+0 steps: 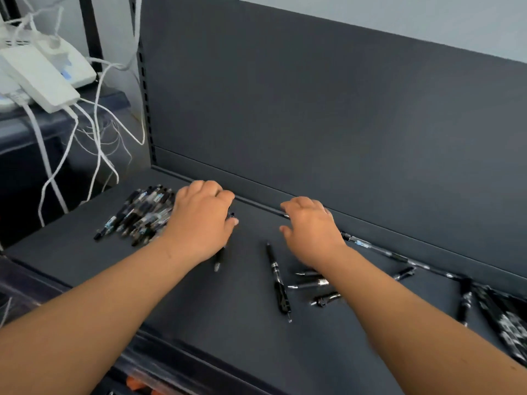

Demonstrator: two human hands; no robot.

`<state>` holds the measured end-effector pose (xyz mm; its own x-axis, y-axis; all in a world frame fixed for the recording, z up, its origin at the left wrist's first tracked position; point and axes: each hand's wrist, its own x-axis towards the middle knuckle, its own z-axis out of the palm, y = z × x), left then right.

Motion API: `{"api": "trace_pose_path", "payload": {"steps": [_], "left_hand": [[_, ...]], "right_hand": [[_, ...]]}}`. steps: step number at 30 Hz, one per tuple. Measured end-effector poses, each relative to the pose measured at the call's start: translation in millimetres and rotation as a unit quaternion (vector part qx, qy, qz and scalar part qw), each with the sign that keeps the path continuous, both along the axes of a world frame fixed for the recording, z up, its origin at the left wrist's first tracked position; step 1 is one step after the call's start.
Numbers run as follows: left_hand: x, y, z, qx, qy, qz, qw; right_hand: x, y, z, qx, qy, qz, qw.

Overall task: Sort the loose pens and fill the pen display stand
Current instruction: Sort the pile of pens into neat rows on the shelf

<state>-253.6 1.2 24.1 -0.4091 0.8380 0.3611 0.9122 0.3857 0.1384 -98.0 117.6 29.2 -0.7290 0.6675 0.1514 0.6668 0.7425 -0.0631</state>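
A pile of black and clear pens [139,215] lies at the left of the dark shelf [228,317]. My left hand [201,220] rests just right of that pile, its fingers closed on a black pen [219,260] whose tip pokes out below the palm. My right hand [310,229] hovers palm down with spread fingers near the back wall, holding nothing. One black pen [278,283] lies between my arms. Several more loose pens [313,283] are scattered under and beside my right forearm. A row of pens [382,249] runs along the back edge. No display stand is in view.
The shelf's dark back panel [328,109] rises right behind my hands. White power adapters [42,72] and cables [97,143] hang at the left, beyond the shelf's upright. Packaged pens [507,320] lie at the far right. An orange item [134,383] shows below the front edge.
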Motion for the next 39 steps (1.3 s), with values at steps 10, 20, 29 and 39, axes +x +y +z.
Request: {"api": "trace_pose_path", "payload": {"steps": [10, 20, 29, 39], "left_hand": [[92.7, 49.5, -0.9, -0.048, 0.000, -0.116, 0.992], [161.4, 110.8, -8.3, -0.089, 0.008, -0.186, 0.978], [193.3, 170.0, -28.5, -0.133, 0.013, -0.223, 0.966], [199.4, 184.5, -39.2, -0.148, 0.008, -0.210, 0.967]], "right_hand": [[119.2, 26.1, 0.4, 0.011, -0.021, -0.101, 0.995], [205.6, 62.8, -20.2, -0.039, -0.031, -0.201, 0.978], [229.2, 101.2, -36.5, -0.058, -0.050, -0.217, 0.973], [227.7, 118.7, -44.7, -0.010, -0.038, -0.217, 0.975]]}}
